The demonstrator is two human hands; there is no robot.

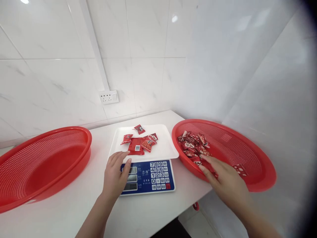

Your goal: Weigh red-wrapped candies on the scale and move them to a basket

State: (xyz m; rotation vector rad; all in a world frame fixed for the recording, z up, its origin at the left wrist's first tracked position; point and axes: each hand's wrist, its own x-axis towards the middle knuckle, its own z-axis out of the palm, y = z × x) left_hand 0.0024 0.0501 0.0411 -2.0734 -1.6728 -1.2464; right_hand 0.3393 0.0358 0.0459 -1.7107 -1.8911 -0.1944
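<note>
The left hand [115,173] is hovering spread, thumb apart from fingers, above the left side of the digital scale [148,177]. Red packets [148,144] are lying on its white tray [164,143]. The right hand [226,181] is hovering over the right basket [264,165], near more packets [190,145]; whether it is pinching one cannot be told.

Shop-like weighing corner: digital scale [144,184], red packets [148,144], two plastic baskets [55,162], tiled wall [148,82] (with a socket [109,97])
</note>
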